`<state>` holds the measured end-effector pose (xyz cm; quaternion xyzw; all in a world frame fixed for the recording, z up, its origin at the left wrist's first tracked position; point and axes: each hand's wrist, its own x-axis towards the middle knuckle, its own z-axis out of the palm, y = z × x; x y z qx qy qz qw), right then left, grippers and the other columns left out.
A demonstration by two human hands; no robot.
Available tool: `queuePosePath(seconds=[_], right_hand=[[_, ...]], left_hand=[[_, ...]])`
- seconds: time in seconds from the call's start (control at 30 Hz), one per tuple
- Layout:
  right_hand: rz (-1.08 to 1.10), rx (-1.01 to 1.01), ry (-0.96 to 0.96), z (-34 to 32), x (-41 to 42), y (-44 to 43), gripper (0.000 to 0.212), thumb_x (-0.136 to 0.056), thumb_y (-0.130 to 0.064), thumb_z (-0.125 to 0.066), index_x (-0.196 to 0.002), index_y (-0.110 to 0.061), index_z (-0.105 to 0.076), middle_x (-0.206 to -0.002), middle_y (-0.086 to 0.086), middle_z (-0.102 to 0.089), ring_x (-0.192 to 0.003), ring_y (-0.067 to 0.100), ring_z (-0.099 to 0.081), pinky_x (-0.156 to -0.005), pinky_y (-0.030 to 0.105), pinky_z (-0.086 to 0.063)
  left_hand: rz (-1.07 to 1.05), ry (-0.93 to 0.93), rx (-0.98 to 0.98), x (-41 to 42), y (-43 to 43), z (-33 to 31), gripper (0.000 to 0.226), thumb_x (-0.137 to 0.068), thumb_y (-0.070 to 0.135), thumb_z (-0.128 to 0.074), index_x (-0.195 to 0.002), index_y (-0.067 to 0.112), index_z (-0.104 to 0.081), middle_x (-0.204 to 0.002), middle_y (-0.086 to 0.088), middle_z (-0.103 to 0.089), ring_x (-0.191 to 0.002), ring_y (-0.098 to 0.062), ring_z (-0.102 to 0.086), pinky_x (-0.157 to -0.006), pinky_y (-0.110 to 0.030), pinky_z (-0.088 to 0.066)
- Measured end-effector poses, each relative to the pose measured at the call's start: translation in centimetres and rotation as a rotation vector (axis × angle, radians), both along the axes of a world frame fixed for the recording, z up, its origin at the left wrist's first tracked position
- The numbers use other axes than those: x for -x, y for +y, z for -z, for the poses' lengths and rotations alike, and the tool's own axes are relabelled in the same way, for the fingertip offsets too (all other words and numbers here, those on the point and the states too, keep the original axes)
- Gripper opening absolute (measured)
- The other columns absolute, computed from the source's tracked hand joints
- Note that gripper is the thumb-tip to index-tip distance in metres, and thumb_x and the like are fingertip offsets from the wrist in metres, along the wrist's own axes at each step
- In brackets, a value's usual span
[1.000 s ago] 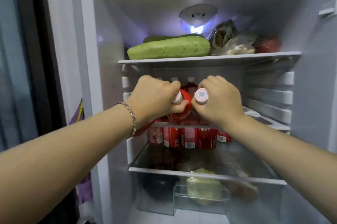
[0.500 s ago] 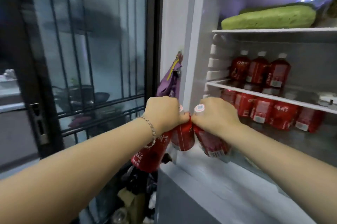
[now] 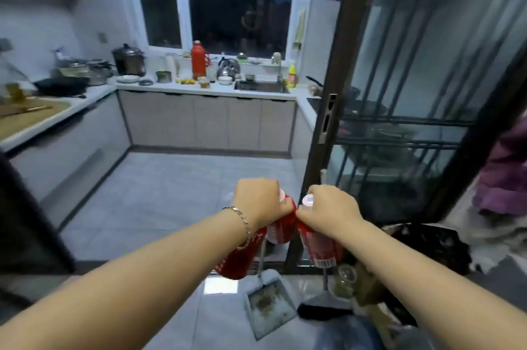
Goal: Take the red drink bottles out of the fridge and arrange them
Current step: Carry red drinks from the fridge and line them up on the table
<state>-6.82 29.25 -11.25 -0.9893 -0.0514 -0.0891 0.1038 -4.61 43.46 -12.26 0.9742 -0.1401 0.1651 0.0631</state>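
Note:
My left hand grips two red drink bottles by their necks: one hangs down below my wrist and another hangs between my hands, its white cap showing by my fingers. My right hand holds a third red bottle by the neck, its white cap up and a barcode label at the bottom. Both hands are close together at chest height over the floor. The fridge is out of view.
A kitchen lies ahead, its white counter crowded with pots, a red thermos, a kettle and a sink. A dark sliding glass door frame stands to the right. A dustpan and brush lie on the tiled floor below my hands.
I have turned left away from the fridge, which has left the view, and now face the kitchen. Both hands still hold the bottles, carried along with me.

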Motion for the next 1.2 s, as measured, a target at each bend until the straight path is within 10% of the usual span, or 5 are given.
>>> queuePosePath(seconds=[0.37,0.77,1.2], right_hand=[[-0.639,0.088,0.097,5.2,-1.1,33.5,0.03,-0.082,-0.04,-0.054,-0.096,-0.015,-0.06,-0.106,0.009,-0.066,-0.099,0.031,-0.061,-0.069,0.028,-0.039],[-1.345,0.131,0.003,5.6,6.0,61.4,0.028,-0.083,-0.047,-0.05,-0.081,-0.019,-0.048,-0.095,0.004,-0.064,-0.086,0.025,-0.061,-0.061,0.029,-0.037],[-1.682,0.222,0.078,8.5,22.9,87.2,0.038,-0.085,-0.046,-0.049,-0.103,-0.013,-0.056,-0.108,0.005,-0.061,-0.099,0.026,-0.06,-0.072,0.031,-0.044]], left_hand=[[-0.643,0.1,-0.014,9.2,31.6,5.5,0.032,-0.081,0.047,-0.045,-0.067,0.018,-0.048,-0.08,-0.006,-0.066,-0.079,-0.028,-0.063,-0.058,-0.026,-0.031],[-1.321,0.079,0.065,22.2,52.4,6.3,0.036,-0.082,0.054,-0.042,-0.07,0.02,-0.046,-0.075,0.0,-0.061,-0.076,-0.025,-0.062,-0.056,-0.027,-0.031],[-1.712,0.193,-0.011,41.3,71.9,9.6,0.041,-0.084,0.06,-0.036,-0.076,0.02,-0.042,-0.071,0.001,-0.055,-0.072,-0.024,-0.06,-0.056,-0.028,-0.033]])
